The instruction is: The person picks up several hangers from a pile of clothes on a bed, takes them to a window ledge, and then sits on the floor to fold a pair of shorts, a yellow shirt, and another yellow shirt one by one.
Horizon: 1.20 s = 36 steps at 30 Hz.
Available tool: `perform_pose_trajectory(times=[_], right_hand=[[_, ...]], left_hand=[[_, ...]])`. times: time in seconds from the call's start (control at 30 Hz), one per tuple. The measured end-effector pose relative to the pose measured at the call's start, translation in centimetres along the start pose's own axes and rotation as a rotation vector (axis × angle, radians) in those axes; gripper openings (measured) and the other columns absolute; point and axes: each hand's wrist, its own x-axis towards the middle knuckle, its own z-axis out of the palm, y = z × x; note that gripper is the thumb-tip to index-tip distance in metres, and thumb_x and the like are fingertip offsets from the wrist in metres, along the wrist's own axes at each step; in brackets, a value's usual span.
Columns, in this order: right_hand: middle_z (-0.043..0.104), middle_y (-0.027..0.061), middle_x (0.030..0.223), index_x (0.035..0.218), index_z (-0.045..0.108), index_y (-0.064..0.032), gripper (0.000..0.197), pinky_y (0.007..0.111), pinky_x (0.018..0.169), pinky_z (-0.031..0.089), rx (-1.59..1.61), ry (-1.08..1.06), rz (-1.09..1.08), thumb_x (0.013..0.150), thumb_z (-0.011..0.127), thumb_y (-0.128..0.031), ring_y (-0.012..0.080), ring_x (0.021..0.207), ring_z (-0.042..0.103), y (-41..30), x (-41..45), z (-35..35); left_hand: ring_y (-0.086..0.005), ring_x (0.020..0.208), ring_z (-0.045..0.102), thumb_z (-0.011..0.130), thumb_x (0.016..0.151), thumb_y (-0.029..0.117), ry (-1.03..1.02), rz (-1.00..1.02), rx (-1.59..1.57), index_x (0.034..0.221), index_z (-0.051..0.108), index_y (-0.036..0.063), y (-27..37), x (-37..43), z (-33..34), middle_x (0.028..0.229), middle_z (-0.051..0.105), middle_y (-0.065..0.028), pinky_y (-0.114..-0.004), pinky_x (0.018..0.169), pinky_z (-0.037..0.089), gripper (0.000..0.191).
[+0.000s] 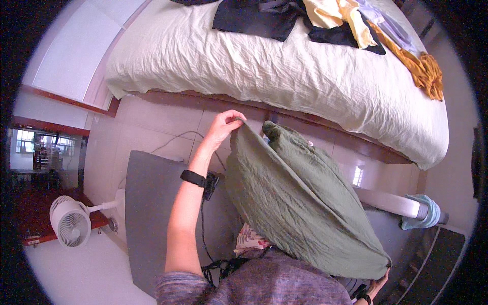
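Observation:
A large green cloth (pixel 289 206), perhaps a garment, is stretched slantwise in front of my body. My left hand (pixel 228 124) pinches its upper left corner between thumb and fingers, near the floor beside the bed. At the lower right, my right hand (pixel 379 283) is at the opposite end of the cloth, partly hidden by it, with the fabric bunched at the fingertips. A second layer of the green cloth, with a rolled dark end, hangs on the side towards the bed. Black straps circle both wrists or forearms, and the left one carries a small device.
Beyond the cloth stands a bed with a cream cover (pixel 236 68), bearing black garments (pixel 255 19), a pale yellow garment (pixel 328 13) and an orange-brown one (pixel 429 74). A white fan (pixel 72 225) stands left, a grey mat (pixel 152 213) nearby. A blue cloth (pixel 427 213) wraps a white bar's end.

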Motion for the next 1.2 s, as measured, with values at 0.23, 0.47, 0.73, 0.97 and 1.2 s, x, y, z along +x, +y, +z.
perform_pose_trajectory(times=[0.23, 0.47, 0.73, 0.97, 1.2], right_hand=[[0.054, 0.0107, 0.137, 0.136, 0.052, -0.0049, 0.07, 0.044, 0.103, 0.039, 0.034, -0.053, 0.071, 0.092, 0.054, -0.059, 0.0283, 0.126, 0.049, 0.5, -1.6, 2.5], [0.057, 0.0087, 0.135, 0.133, 0.055, -0.0055, 0.052, 0.044, 0.104, 0.041, 0.191, -0.061, 0.083, 0.096, 0.055, -0.043, 0.0264, 0.124, 0.051, -1.8, -1.6, 4.3], [0.052, 0.0089, 0.138, 0.137, 0.052, -0.0071, 0.057, 0.042, 0.105, 0.037, 0.177, -0.06, -0.255, 0.096, 0.053, -0.047, 0.0251, 0.125, 0.048, -3.8, 1.8, 0.7], [0.057, 0.0087, 0.13, 0.133, 0.054, -0.0055, 0.05, 0.039, 0.098, 0.042, -0.024, -0.259, -0.588, 0.097, 0.055, -0.041, 0.0221, 0.117, 0.053, -15.0, 12.3, 6.9], [0.061, 0.0084, 0.121, 0.129, 0.057, -0.004, 0.044, 0.035, 0.092, 0.047, -0.263, -0.429, -0.972, 0.098, 0.057, -0.035, 0.019, 0.11, 0.057, -31.8, 16.9, 20.7]], left_hand=[[-0.0056, 0.085, 0.058, 0.064, 0.093, 0.011, -0.213, -0.215, -0.249, 0.104, 0.069, 0.0102, -6.1, 4.0, 3.7, 0.094, 0.066, 0.0049, -0.022, 0.078, 0.045, 0.013], [-0.0063, 0.086, 0.058, 0.064, 0.091, 0.006, -0.11, -0.103, -0.261, 0.103, 0.07, 0.0062, -3.7, 3.2, 4.1, 0.095, 0.067, 0.0034, -0.021, 0.079, 0.045, 0.013], [-0.0087, 0.092, 0.06, 0.062, 0.084, -0.006, 0.061, 0.218, 0.19, 0.113, 0.071, 0.0037, 12.4, -5.2, -4.3, 0.1, 0.069, -0.0001, -0.024, 0.08, 0.048, 0.032], [-0.0122, 0.093, 0.06, 0.056, 0.089, -0.011, 0.584, 0.608, 0.275, 0.103, 0.068, 0.0, 22.1, -17.2, -12.4, 0.102, 0.065, -0.0044, -0.026, 0.085, 0.047, 0.022], [-0.0087, 0.092, 0.055, 0.056, 0.098, 0.005, 0.922, 0.509, 0.078, 0.107, 0.064, 0.0007, 23.7, -25.0, -16.6, 0.097, 0.061, 0.0006, -0.023, 0.085, 0.043, 0.013]])
